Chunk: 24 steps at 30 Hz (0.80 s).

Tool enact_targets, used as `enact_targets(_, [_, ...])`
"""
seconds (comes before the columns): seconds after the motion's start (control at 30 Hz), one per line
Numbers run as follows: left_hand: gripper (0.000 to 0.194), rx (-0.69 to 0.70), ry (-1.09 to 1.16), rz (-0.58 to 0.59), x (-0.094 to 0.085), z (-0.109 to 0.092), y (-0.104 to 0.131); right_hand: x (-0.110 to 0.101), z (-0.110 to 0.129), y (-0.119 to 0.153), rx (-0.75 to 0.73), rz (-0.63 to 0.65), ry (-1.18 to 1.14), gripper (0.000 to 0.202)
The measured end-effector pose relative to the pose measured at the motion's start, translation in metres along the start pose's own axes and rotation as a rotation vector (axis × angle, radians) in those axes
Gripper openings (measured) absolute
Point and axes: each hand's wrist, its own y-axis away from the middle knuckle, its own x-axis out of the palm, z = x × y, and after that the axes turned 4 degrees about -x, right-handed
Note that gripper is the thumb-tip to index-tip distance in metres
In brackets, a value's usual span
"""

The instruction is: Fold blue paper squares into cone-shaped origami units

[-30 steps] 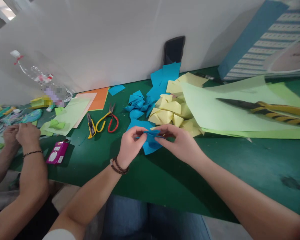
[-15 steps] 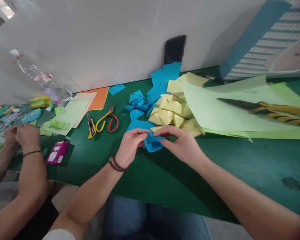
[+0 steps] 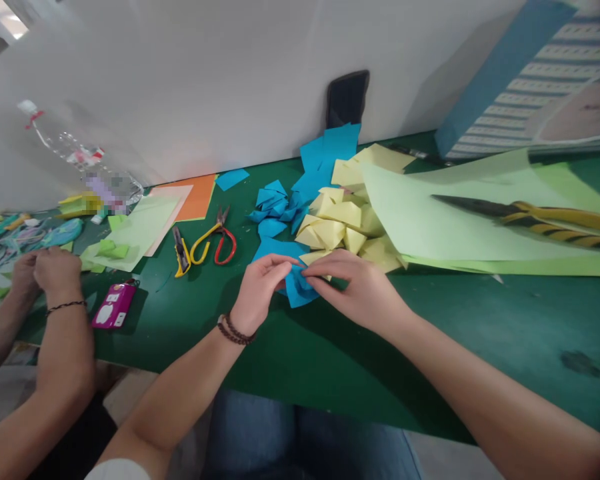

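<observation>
A small blue paper piece (image 3: 299,288) is pinched between both hands above the green table's front part. My left hand (image 3: 261,288), with a brown beaded bracelet at the wrist, grips its upper left side. From the right, my right hand (image 3: 353,283) holds the upper edge between thumb and fingers. Just behind the hands lie flat blue sheets (image 3: 275,249), folded blue pieces (image 3: 273,202) and a heap of folded yellow paper pieces (image 3: 337,217). The fingertips partly hide the held paper.
Left of centre lie red-and-yellow scissors (image 3: 215,241), a yellow cutter (image 3: 181,253) and a purple box (image 3: 114,305). Another person's hands (image 3: 53,270) work at far left. Pliers (image 3: 525,217) rest on green sheets (image 3: 430,233). A phone (image 3: 347,99) leans on the wall.
My right hand's fingers have closed in nearer to my left fingertips. The held blue paper has turned slightly and hangs a little further left.
</observation>
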Motion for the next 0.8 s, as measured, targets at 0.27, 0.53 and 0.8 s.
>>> enact_targets(0.27, [0.011,0.296,-0.34,-0.003,-0.0018,0.0059,0.002,0.0038,-0.0036,0.0011,0.148,0.008,0.032,0.019])
enact_targets(0.53, [0.009,0.39,-0.399,0.004,-0.0003,0.0077,0.0048,-0.0008,-0.0033,0.0011,0.095,0.001,0.22,0.004])
enact_targets(0.8, [0.008,0.489,-0.51,0.04,-0.0005,0.0062,0.0054,0.0014,-0.0029,0.0036,-0.033,-0.009,0.334,0.012])
